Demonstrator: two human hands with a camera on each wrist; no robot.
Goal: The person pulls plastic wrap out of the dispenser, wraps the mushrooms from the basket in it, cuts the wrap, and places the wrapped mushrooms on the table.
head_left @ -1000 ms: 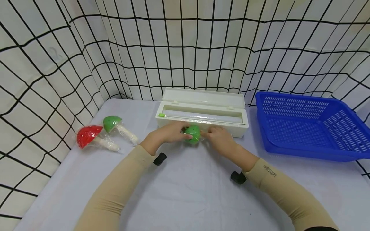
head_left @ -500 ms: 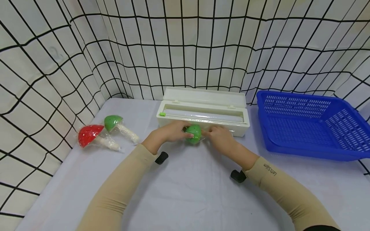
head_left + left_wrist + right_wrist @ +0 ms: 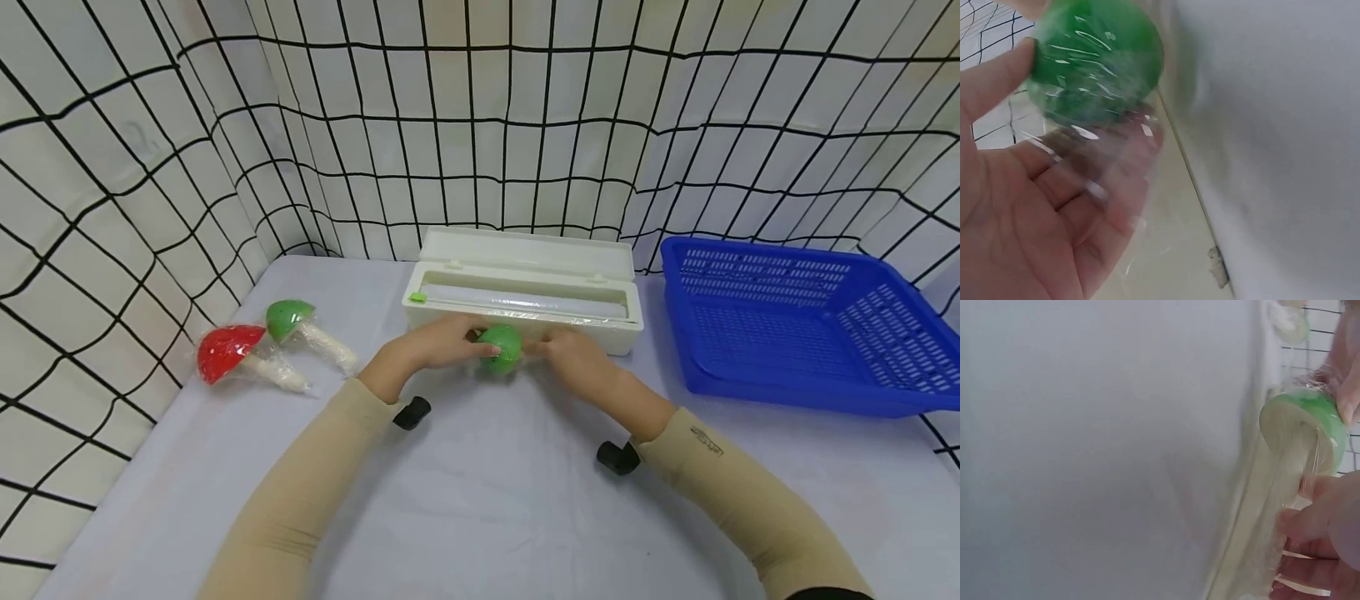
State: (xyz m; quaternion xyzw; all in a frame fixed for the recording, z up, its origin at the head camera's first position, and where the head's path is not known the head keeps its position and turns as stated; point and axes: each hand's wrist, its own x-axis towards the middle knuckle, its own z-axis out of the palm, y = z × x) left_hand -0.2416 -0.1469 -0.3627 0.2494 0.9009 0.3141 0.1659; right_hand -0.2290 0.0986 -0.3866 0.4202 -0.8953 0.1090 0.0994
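A toy mushroom with a green cap (image 3: 501,348), wrapped in clear film, is held in front of the white cling film dispenser (image 3: 525,325). My left hand (image 3: 444,342) grips its cap; the left wrist view shows the thumb on the green side (image 3: 1097,56) and loose film over the fingers. My right hand (image 3: 576,362) pinches the mushroom's pale stem (image 3: 1297,453) through the film, thumb against fingers in the right wrist view. The dispenser's lid (image 3: 525,252) stands raised, with a film roll (image 3: 517,300) inside and a small green slider (image 3: 418,297) at its left end.
On the table's left lie a red-capped mushroom (image 3: 228,352) and another green-capped one (image 3: 288,319), both film-wrapped. A blue plastic basket (image 3: 795,400) stands at the right. Black grid netting (image 3: 480,121) over white cloth borders the table (image 3: 480,517) at the back and sides.
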